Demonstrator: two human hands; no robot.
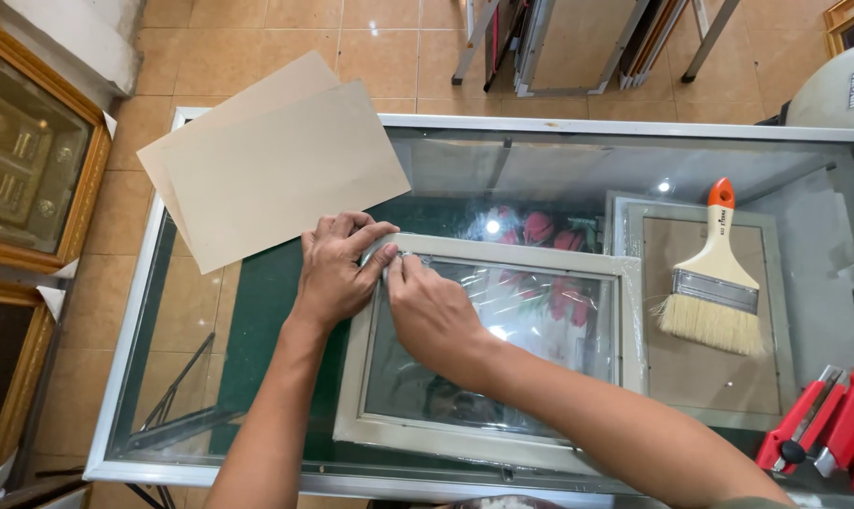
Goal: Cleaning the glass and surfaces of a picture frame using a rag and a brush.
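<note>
A pale cream picture frame (pixel 502 254) wrapped in clear plastic film lies flat on a glass-topped table (pixel 257 311). My left hand (pixel 337 269) rests on the frame's far left corner, fingers curled over the film there. My right hand (pixel 431 311) lies on the frame's glass just beside it, its fingertips pinching the film at that same corner. Both forearms reach in from the near edge.
Two tan cardboard sheets (pixel 266 160) overhang the table's far left corner. A wide paintbrush (pixel 714 278) with an orange-tipped handle lies at right over another frame below the glass. A red tool (pixel 823 419) sits at the near right. Gold frames (pixel 31 151) lean at left.
</note>
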